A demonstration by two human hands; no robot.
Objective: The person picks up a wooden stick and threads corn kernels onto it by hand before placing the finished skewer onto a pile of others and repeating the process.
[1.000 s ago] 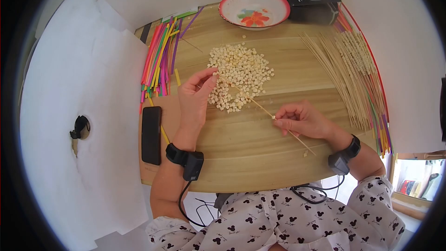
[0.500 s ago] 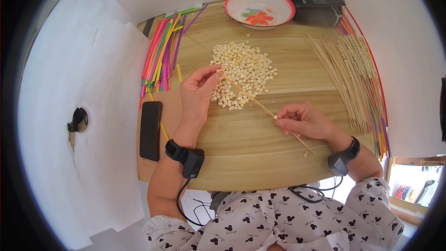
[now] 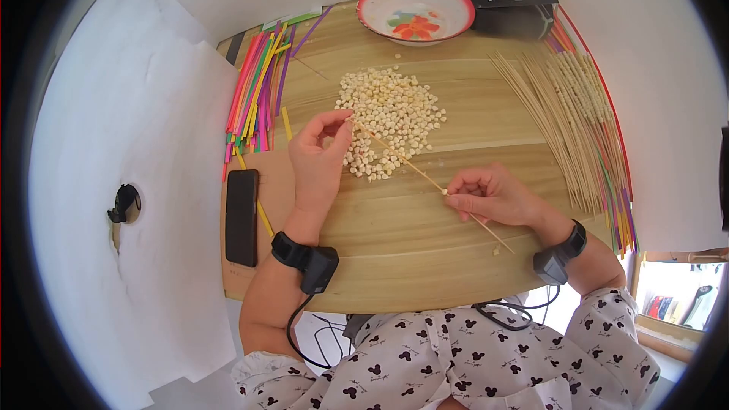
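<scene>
My right hand [image 3: 490,196] pinches a thin bamboo skewer [image 3: 414,166], which slants from lower right up to my left fingertips. One pale corn kernel [image 3: 445,192] sits on the skewer right at my right thumb and forefinger. With its thumb and forefinger closed, my left hand [image 3: 320,153] is at the skewer's far tip and holds what looks like another pale kernel, mostly covered by the fingers. Just beyond and beside my left hand lies a loose pile of corn kernels [image 3: 395,110] on the wooden table [image 3: 395,258].
Colored strips [image 3: 262,87] lie at the left, above a black phone [image 3: 242,216]. At the right are bare skewers [image 3: 543,125] and skewers threaded with kernels [image 3: 581,83]. An enamel basin [image 3: 416,11] and a black box [image 3: 510,7] stand at the back.
The whole view has shifted slightly. Both hands keep nearly the same pose on the skewer, and the kernel remains at my right fingertips.
</scene>
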